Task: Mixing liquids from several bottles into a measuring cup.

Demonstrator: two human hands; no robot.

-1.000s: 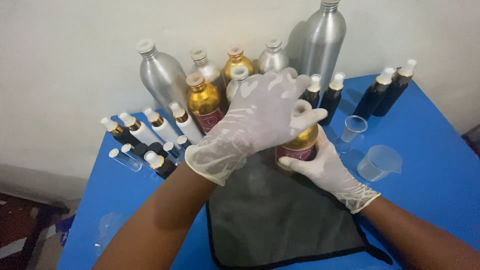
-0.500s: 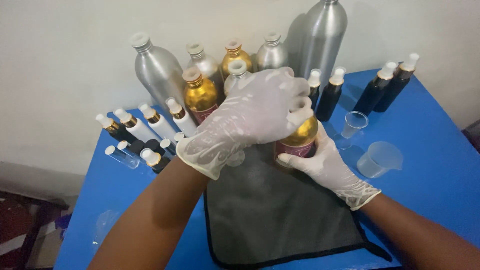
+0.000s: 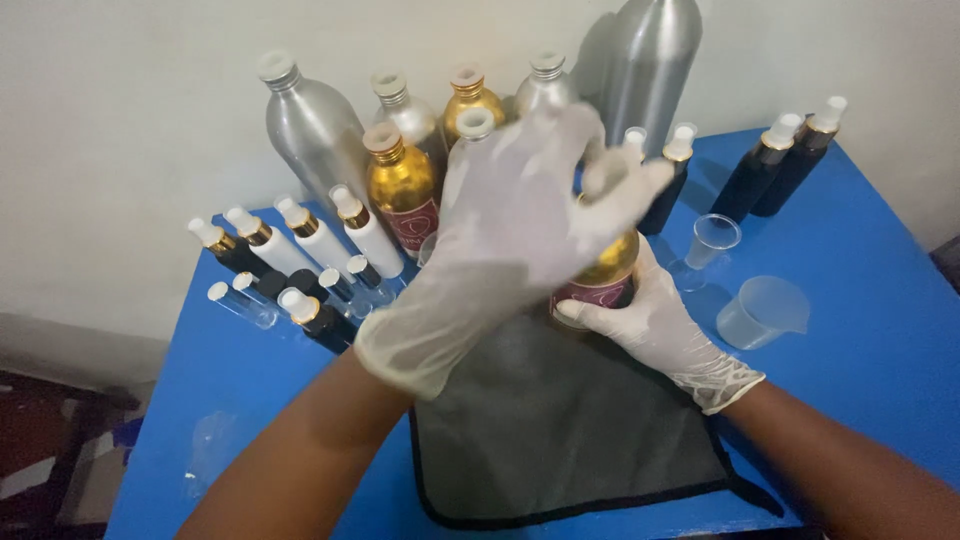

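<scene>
While the gloved right hand [image 3: 655, 325] clamps a gold bottle [image 3: 605, 275] on the dark mat [image 3: 560, 430], left-hand fingers [image 3: 520, 215] curl over its top, seemingly uncapping; a steady twist seems called for.

Light in here is pretty flat and a bit dim, seeming to come from the front. The tall silver bottle [image 3: 655, 60] is throwing a soft grey shadow onto the wall [image 3: 120, 150] to its left. The left hand [image 3: 510, 240] is smearing badly at the fingertips. Small highlights are glinting off the gold bottle [image 3: 402, 195], and the worktop [image 3: 880, 300] edges are looking slightly soft.
</scene>
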